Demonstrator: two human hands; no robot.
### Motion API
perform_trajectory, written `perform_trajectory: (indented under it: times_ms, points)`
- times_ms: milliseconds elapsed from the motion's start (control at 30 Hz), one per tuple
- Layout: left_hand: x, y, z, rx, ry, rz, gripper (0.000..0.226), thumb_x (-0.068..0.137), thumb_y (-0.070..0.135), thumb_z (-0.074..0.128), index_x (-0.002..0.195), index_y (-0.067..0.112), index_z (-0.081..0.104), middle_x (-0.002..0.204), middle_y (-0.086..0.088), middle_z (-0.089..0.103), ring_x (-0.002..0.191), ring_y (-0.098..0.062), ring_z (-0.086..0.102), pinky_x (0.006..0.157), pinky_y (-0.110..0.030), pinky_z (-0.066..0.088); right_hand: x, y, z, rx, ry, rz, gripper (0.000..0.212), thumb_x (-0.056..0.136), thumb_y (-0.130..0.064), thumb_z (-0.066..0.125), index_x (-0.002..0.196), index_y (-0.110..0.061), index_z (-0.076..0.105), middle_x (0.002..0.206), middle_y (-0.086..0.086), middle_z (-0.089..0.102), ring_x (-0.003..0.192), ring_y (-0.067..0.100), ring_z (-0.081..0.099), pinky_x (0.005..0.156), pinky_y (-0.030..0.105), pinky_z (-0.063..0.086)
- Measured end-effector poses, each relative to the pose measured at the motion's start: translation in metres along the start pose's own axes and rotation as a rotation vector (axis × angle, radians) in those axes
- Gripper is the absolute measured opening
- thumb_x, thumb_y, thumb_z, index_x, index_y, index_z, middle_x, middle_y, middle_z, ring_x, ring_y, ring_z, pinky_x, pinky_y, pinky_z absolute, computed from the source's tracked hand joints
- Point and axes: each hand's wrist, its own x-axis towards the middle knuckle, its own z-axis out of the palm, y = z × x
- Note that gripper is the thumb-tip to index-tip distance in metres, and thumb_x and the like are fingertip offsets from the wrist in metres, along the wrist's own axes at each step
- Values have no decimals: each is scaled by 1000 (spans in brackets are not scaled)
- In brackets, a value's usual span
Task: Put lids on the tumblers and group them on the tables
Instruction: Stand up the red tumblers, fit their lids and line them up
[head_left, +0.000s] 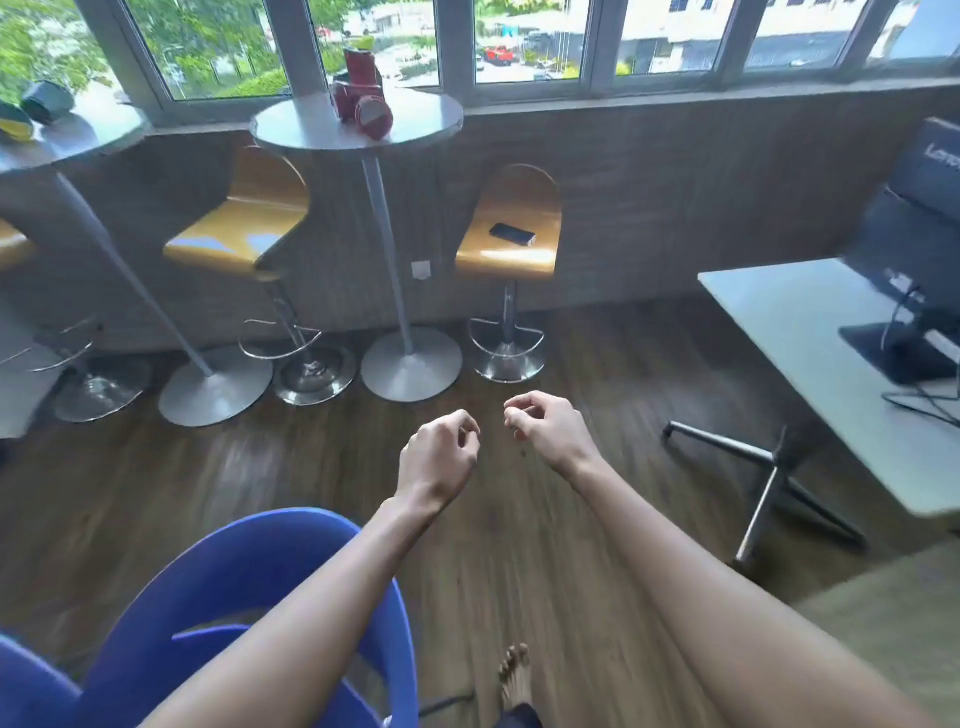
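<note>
Several red tumblers (361, 91) are clustered on a round grey high table (426, 122) by the window; one lies on its side with its pale lid facing me. On a second round table (88, 137) at the far left lie a dark green tumbler (47, 100) and a yellow-and-green one (14, 122). My left hand (439, 457) and my right hand (548, 426) hang in mid-air over the wooden floor, well short of the tables. Both have loosely curled fingers and hold nothing.
Two wooden bar stools (244, 228) flank the middle table; the right stool (511, 244) carries a black phone (511, 234). A blue plastic chair (249, 587) stands close at lower left. A white desk (810, 332) with a monitor (919, 244) is at right.
</note>
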Motion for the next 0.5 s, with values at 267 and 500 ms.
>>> perform_trajectory:
  times_ms: [267,500]
  points:
    - [210,1,-5,-29,77,-75,14,89,26,56,90,25,70,89,3,75,85,-23,68,69,-29,45,204,-59,-5,-45,-58,-52,19,89,-25,61,103,-17,73,93,5,75,90,18,69,70,19,50]
    - [379,-6,-55,-25,215,-105,12,87,24,57,89,26,69,87,7,73,82,-19,67,70,-30,48,370,-141,10,-67,-112,-165,15,89,-26,62,99,-21,73,88,0,73,83,15,67,72,25,48]
